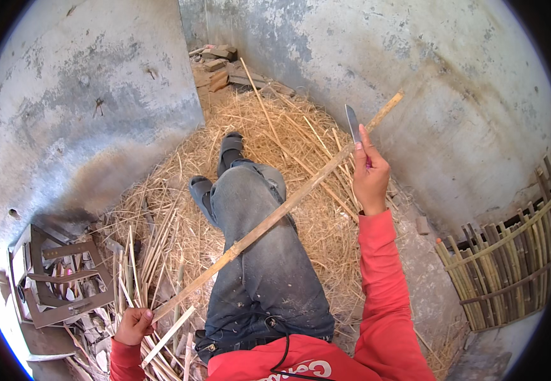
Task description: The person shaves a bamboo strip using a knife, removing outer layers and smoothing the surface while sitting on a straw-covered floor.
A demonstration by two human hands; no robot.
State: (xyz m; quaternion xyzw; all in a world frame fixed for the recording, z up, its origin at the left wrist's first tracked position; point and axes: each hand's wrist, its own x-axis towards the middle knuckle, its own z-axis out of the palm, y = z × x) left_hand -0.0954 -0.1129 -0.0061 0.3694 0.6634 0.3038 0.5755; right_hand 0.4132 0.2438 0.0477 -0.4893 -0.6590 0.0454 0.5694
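Observation:
A long bamboo strip (269,220) slants across my lap, from low on the left up to the far right. Its near end is gripped by my left hand (135,325), fingers closed round it beside my left hip. My right hand (370,174) is raised at the right and closed round the handle of a knife (353,123). The knife's blade points up and away, close to the strip's upper part; whether the two touch I cannot tell. Most of the handle is hidden in my fingers. My legs (256,235) stretch out under the strip.
Straw-like shavings (313,235) cover the floor around my legs, with thin bamboo strips (155,247) piled at the left. A broken metal frame (66,279) stands by the left wall. At the right leans a woven bamboo panel (510,267). Bricks (218,63) lie in the far corner.

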